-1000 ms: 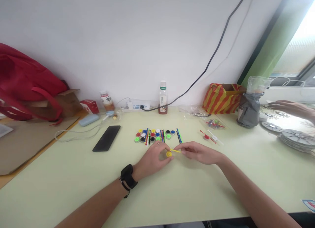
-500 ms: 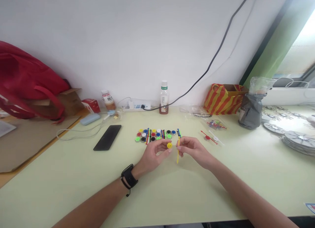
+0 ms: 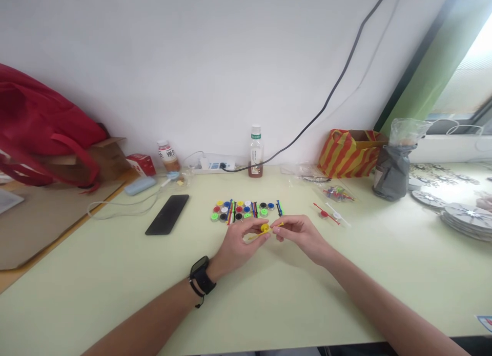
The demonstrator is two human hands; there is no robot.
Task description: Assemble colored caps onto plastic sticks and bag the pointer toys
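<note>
My left hand (image 3: 244,239) is closed, pinching a small round yellow disc (image 3: 264,227) between thumb and fingers. My right hand (image 3: 302,235) grips a thin yellow arrow (image 3: 282,224), which slants across the disc toward my left thumb. The arrow lies right at the disc; whether the two are joined I cannot tell. Behind my hands, several round discs (image 3: 263,212) in various colours lie in rows on the table. Thin coloured arrows (image 3: 279,208) lie between and beside these rows, partly hidden by my fingers.
To the right lie a red arrow with a disc (image 3: 324,214) and a white one (image 3: 335,212). A bag of coloured pieces (image 3: 339,194) is behind them. A black phone (image 3: 167,215) lies left, a bottle (image 3: 255,153) stands at the wall, and stacked printed discs (image 3: 467,222) sit far right.
The yellow arrow has turned from upright to a slant and come left against the yellow disc. My right hand has moved slightly closer to my left, which has stayed nearly in place.
</note>
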